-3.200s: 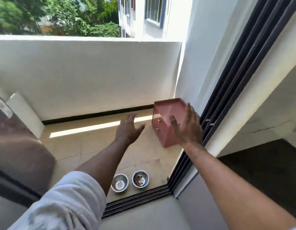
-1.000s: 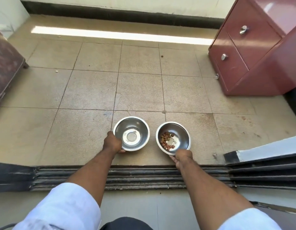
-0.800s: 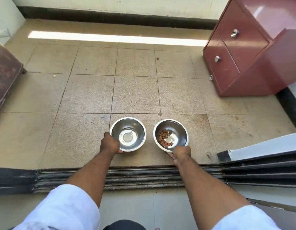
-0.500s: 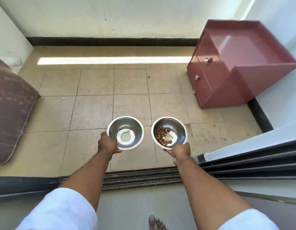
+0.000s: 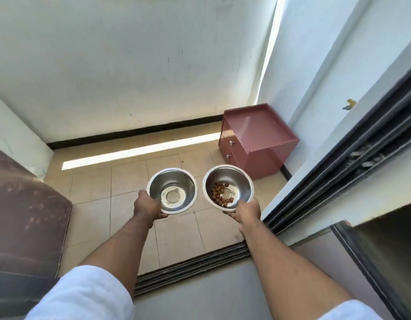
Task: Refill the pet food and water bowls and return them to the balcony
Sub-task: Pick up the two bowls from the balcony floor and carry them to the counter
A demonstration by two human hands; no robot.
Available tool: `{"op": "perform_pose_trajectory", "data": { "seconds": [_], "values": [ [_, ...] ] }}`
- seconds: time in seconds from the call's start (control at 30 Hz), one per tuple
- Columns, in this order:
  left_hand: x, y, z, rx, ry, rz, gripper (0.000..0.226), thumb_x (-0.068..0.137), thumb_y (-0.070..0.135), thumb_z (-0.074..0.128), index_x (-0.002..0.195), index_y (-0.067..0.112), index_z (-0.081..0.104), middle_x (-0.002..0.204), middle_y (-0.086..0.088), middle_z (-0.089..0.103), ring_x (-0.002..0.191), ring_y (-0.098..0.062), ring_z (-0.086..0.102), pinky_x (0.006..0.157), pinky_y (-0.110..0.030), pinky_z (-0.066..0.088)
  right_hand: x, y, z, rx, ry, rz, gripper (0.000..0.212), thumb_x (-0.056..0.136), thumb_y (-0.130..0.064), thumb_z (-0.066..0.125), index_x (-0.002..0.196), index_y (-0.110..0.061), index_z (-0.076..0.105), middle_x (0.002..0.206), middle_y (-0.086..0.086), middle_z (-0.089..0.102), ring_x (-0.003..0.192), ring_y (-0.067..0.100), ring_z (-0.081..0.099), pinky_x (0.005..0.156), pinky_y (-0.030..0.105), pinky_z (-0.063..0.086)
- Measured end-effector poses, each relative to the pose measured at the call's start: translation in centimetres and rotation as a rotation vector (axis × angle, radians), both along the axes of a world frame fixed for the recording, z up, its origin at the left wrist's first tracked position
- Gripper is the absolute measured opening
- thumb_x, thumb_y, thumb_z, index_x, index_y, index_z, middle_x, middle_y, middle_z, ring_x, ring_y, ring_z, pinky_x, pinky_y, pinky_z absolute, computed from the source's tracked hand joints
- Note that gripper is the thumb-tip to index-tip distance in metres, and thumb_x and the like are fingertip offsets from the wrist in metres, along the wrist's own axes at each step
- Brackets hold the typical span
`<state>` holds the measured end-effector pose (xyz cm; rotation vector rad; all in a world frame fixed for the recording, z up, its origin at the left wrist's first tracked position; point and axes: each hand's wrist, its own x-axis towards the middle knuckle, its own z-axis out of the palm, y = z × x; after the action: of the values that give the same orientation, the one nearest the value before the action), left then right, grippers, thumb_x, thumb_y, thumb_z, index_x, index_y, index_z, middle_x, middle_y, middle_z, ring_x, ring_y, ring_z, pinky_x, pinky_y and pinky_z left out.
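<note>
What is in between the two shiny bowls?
Nothing. In the head view, only a narrow gap of bare floor tile shows between the empty bowl and the kibble bowl.

Both steel bowls, the empty water bowl (image 5: 172, 191) in the left hand (image 5: 146, 206) and the kibble bowl (image 5: 228, 186) in the right hand (image 5: 246, 211), now raised clear of the balcony floor (image 5: 128, 181) where they earlier rested.

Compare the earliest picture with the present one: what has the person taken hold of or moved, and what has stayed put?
Both hands were empty at first. Now the left hand grips the near-empty round steel bowl and the right hand grips the round steel bowl holding brown kibble; both were lifted off the beige tiled balcony floor. The red two-drawer cabinet stayed in its corner.
</note>
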<state>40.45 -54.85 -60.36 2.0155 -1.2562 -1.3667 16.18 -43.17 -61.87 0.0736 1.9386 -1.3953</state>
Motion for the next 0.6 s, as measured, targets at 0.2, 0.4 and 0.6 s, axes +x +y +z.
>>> {"op": "perform_pose_trajectory", "data": {
  "seconds": [0.2, 0.4, 0.6],
  "values": [
    [-1.3, 4.7, 9.4, -0.026, 0.024, -0.079, 0.032, 0.093, 0.002, 0.057, 0.123, 0.008, 0.048, 0.115, -0.022, 0.062, 0.061, -0.041, 0.074, 0.033, -0.023, 0.048, -0.2, 5.7, 8.9, -0.044, 0.042, 0.011, 0.033, 0.090, 0.010, 0.052, 0.121, 0.000, 0.058, 0.106, 0.024, 0.066, 0.081, 0.042, 0.074, 0.046, 0.036, 0.060],
    [-2.3, 10.6, 15.3, -0.007, 0.085, -0.165, 0.036, 0.092, -0.001, 0.064, 0.124, 0.002, 0.050, 0.102, -0.024, 0.068, 0.067, -0.041, 0.077, 0.051, -0.037, 0.063, -0.5, 13.8, 14.0, -0.097, 0.093, -0.057, 0.033, 0.092, 0.012, 0.050, 0.119, -0.006, 0.059, 0.101, 0.020, 0.067, 0.079, 0.041, 0.075, 0.047, 0.037, 0.061],
    [-4.6, 18.5, 18.7, -0.013, 0.098, -0.301, 0.035, 0.093, -0.002, 0.063, 0.124, 0.004, 0.050, 0.102, -0.025, 0.072, 0.069, -0.036, 0.078, 0.038, -0.026, 0.053, -2.4, 24.6, 16.4, -0.071, 0.193, -0.183, 0.027, 0.096, -0.003, 0.055, 0.123, -0.008, 0.059, 0.109, 0.014, 0.067, 0.083, 0.032, 0.073, 0.049, 0.035, 0.062]
  ]
}}
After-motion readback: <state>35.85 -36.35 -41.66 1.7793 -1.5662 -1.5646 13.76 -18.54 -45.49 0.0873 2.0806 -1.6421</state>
